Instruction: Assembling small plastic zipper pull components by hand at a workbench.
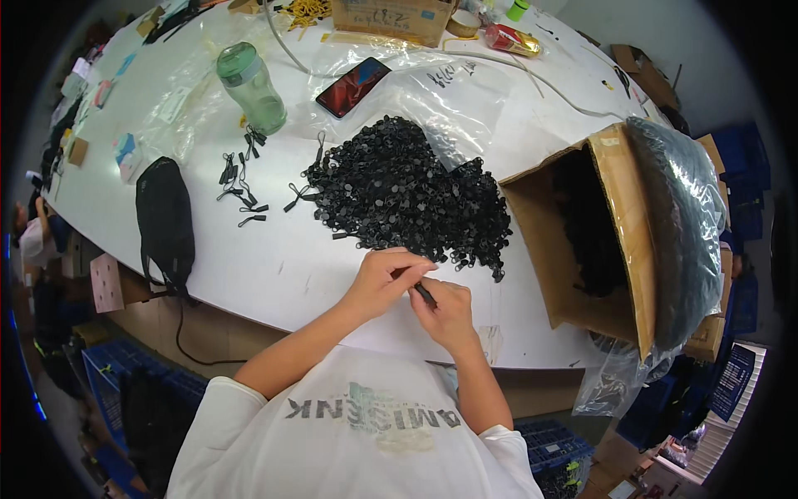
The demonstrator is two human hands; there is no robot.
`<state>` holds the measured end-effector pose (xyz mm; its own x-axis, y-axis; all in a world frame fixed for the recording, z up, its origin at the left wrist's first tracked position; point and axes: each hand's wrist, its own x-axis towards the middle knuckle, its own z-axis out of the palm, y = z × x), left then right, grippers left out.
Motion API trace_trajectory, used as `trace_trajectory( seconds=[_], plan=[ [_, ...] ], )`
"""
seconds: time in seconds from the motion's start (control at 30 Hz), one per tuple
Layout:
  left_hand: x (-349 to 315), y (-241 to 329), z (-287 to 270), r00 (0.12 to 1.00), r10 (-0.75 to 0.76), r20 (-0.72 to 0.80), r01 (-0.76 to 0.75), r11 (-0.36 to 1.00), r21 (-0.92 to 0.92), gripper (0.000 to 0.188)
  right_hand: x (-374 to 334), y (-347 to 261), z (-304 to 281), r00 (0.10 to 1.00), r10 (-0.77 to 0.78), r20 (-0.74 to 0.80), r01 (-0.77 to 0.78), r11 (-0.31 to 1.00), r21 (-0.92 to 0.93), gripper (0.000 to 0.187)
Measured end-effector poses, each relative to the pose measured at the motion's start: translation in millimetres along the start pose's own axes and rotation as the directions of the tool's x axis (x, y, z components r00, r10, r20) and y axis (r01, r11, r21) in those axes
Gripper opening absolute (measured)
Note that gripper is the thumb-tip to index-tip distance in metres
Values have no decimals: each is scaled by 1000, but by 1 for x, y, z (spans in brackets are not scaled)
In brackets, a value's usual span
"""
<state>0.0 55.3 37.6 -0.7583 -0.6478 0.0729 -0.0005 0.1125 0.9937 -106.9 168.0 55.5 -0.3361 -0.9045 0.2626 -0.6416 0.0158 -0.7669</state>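
My left hand and my right hand meet at the near edge of a heap of small black zipper sliders. A short black cord zipper pull shows between the right thumb and fingers. My left fingers are pinched together right beside it; what they grip is hidden behind them. Left of the heap lie several loose black cord zipper pulls with thin loops. One looped cord pull touches or nearly touches the heap's left edge.
A cardboard box with black contents lies on its side at the right, beside a plastic-wrapped black bundle. Behind the heap are a phone, a clear plastic bag and a green bottle. A black pouch lies left.
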Motion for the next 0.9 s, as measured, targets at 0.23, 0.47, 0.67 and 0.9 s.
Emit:
trace_trajectory(
  seconds=[0.23,0.47,0.67,0.9],
  plan=[
    [-5,8,-8,984,68,166,-51,993,-104,13,-17,-12,-4,996,44,-74,-35,992,119,10],
    [-20,19,-11,900,339,273,-430,789,438,10,-34,-25,9,952,171,-253,-147,983,109,9],
    [-31,3,-11,882,242,405,-443,720,534,16,-43,-17,4,981,192,24,-185,967,-177,13],
    [-26,-1,-4,886,192,421,-403,766,501,14,-40,3,11,944,304,125,-248,910,-333,17]
  ],
)
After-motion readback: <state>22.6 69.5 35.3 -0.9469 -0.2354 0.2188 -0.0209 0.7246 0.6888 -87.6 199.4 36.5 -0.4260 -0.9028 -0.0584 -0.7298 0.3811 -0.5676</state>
